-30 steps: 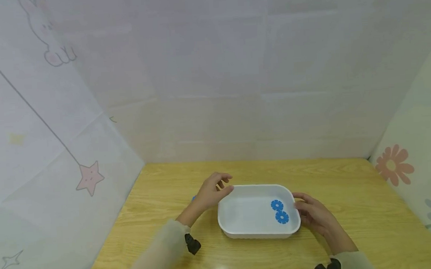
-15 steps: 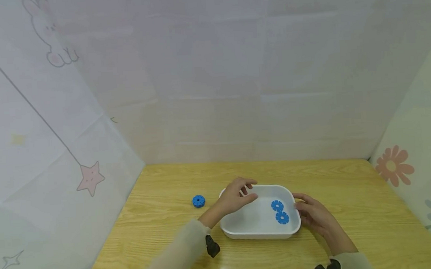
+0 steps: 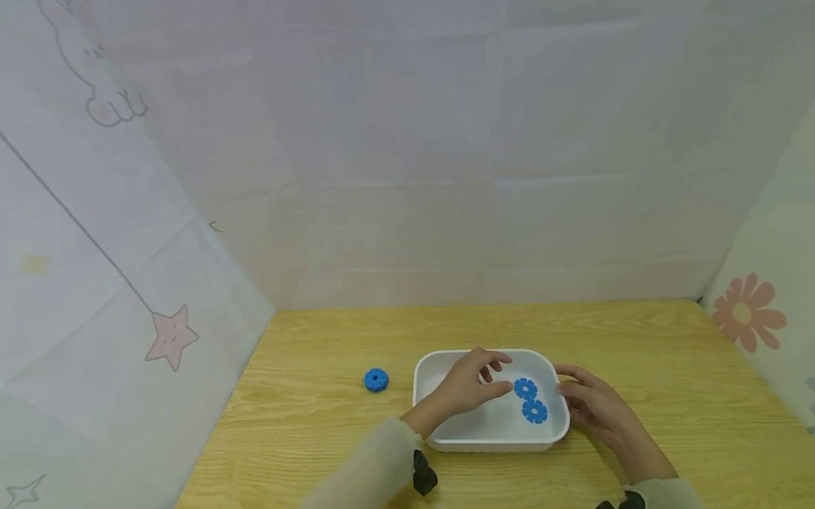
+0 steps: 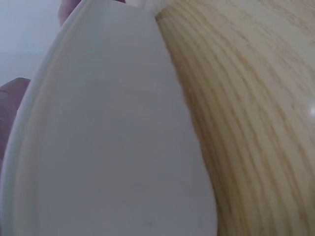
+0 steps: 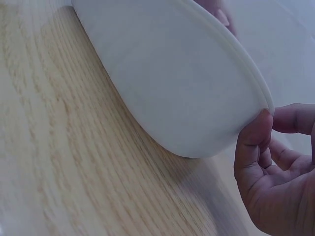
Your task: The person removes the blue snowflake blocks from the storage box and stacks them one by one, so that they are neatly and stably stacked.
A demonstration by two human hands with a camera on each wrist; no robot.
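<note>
A white plastic tray (image 3: pixel 493 444) with rounded corners rests on the wooden table. Two flat blue snowflake discs, an upper disc (image 3: pixel 525 389) and a lower disc (image 3: pixel 535 411), lie touching inside its right half. Over the tray's middle hovers my left hand (image 3: pixel 464 384), fingers loosely bent and apart, holding nothing; its fingertips are just left of the discs. My right hand (image 3: pixel 598 407) holds the tray's right end; in the right wrist view its thumb (image 5: pixel 256 132) presses the wall at the rim. The left wrist view mostly shows the tray's outer wall (image 4: pixel 118 118).
Left of the tray, a small stack of blue snowflake discs (image 3: pixel 376 379) lies on the table (image 3: pixel 307 444). Pale printed cloth (image 3: pixel 402 147) stands behind and on both sides of the table.
My left hand has moved right, from the tray's left end to over its middle, uncovering the disc stack. My right hand stays at the right end, and the discs inside lie as before.
</note>
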